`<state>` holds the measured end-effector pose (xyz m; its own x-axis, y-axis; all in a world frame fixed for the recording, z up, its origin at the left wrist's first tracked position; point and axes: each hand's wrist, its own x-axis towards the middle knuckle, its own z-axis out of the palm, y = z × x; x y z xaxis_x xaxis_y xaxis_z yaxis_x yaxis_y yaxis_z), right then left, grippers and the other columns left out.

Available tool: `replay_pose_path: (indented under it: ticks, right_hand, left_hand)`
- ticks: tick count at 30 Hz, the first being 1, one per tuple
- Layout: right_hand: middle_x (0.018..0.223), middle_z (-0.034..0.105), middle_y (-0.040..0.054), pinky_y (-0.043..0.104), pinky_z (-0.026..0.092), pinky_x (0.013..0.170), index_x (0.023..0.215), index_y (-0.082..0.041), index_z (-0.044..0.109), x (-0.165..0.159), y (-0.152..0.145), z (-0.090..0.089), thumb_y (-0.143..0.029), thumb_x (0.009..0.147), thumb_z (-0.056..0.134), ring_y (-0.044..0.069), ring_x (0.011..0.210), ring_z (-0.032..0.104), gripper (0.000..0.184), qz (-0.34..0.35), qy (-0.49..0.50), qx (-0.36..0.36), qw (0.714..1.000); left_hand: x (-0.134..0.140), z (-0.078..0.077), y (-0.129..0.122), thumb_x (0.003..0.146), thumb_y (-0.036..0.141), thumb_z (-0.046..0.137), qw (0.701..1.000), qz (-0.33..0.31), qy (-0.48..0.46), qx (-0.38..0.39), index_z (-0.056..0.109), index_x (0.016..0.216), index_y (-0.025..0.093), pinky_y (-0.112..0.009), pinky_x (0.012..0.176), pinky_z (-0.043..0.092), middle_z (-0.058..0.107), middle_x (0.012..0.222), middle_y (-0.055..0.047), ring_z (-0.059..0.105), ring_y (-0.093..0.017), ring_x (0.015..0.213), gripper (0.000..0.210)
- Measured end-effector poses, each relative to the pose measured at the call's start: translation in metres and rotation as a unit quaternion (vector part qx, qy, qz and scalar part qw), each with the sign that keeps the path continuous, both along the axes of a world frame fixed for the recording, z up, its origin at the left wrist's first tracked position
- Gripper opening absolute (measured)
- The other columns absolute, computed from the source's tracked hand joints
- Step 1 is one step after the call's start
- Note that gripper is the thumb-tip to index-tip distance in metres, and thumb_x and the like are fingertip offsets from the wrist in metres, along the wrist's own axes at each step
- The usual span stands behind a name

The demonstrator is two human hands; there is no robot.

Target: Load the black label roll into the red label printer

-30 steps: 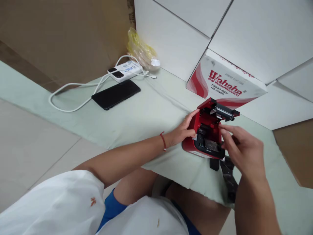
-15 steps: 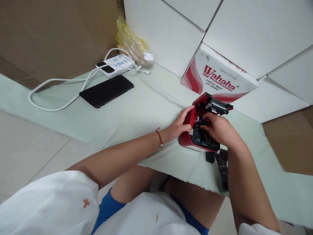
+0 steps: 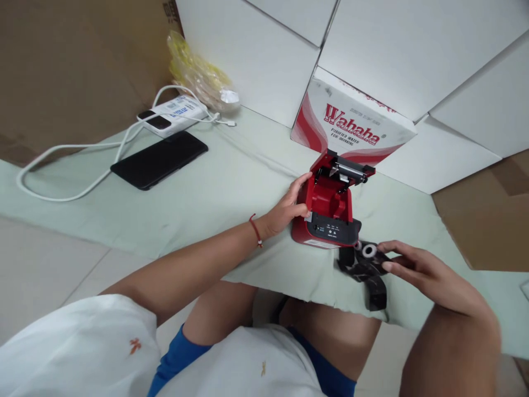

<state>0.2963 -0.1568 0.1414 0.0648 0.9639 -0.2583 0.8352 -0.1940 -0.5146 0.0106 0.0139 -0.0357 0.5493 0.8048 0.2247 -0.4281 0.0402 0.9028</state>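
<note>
A small red and black label printer (image 3: 334, 228) stands on the cloth-covered table with its lid raised, and its red inner bay shows nothing inside. My left hand (image 3: 286, 213) grips the printer's left side, thumb near the front corner and fingers along the edge. To the right of the printer, my right hand (image 3: 415, 269) pinches a black ribbon roll (image 3: 375, 263) between thumb and fingers. White ring-shaped cores show at the roll's end. Loose black film (image 3: 375, 293) trails from it toward the table's front edge, partly blurred.
Behind the printer a Wahaha carton (image 3: 351, 118) leans against white boxes (image 3: 413, 55). At the left lie a black phone (image 3: 160, 160), a white power bank (image 3: 173, 114) with a white cable (image 3: 74, 148), and a crumpled plastic bag (image 3: 202, 77). A brown carton (image 3: 487, 215) stands at the right.
My right hand has come out of the printer's bay with the black ribbon roll and moved right and toward me. My left hand stays on the printer. The view has shifted slightly.
</note>
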Motion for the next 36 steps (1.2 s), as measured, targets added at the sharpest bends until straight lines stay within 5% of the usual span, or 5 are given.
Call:
replay_pose_path:
  ticks: [7,14,17,25,36]
  right_hand:
    - [0.064,0.06,-0.0011,0.031,0.045,0.054,0.128,-0.022,0.074,0.01,0.016,-0.047,-0.066,0.094,0.063,0.017,0.056,0.05,0.057,-0.075,-0.022,0.042,0.996]
    - [0.127,0.077,0.0116,0.043,0.058,0.091,0.12,-0.025,0.078,0.015,0.022,-0.095,-0.027,0.084,0.059,0.029,0.103,0.075,0.041,0.044,-0.138,0.031,0.989]
    - [0.118,0.079,0.0113,0.042,0.059,0.087,0.116,-0.025,0.079,0.015,0.016,-0.081,-0.033,0.089,0.06,0.03,0.098,0.076,0.034,0.057,-0.132,0.016,0.989]
    - [0.113,0.081,0.006,0.035,0.059,0.076,0.129,-0.03,0.075,-0.026,0.034,0.044,-0.054,0.099,0.064,0.027,0.094,0.075,0.039,0.143,-0.094,0.07,0.983]
    - [0.106,0.082,0.0162,0.035,0.049,0.07,0.121,-0.021,0.078,-0.133,0.143,-0.01,-0.018,0.091,0.065,0.031,0.091,0.075,0.033,0.186,-0.363,-0.028,0.913]
  left_hand:
    - [-0.001,-0.004,0.003,0.072,0.029,0.066,0.999,0.004,0.01,0.032,0.032,0.163,0.034,-0.057,0.134,0.025,0.039,0.171,-0.006,0.034,-0.035,0.159,0.097]
    - [-0.001,0.0,0.001,0.071,0.027,0.068,1.0,0.0,0.0,0.0,0.036,0.161,0.034,-0.057,0.132,0.028,0.048,0.162,-0.005,0.044,-0.034,0.15,0.096]
    - [-0.002,0.003,0.0,0.07,0.027,0.069,1.0,0.0,-0.002,-0.014,0.037,0.161,0.034,-0.055,0.131,0.03,0.05,0.159,-0.005,0.046,-0.034,0.147,0.097]
    - [-0.001,0.007,-0.003,0.071,0.028,0.069,1.0,0.002,-0.019,-0.016,0.036,0.161,0.033,-0.057,0.13,0.032,0.045,0.165,-0.006,0.039,-0.037,0.155,0.096]
    - [0.001,0.004,0.002,0.068,0.027,0.069,1.0,0.007,0.002,0.017,0.028,0.164,0.031,-0.058,0.137,0.018,0.025,0.178,-0.008,0.019,-0.037,0.167,0.104]
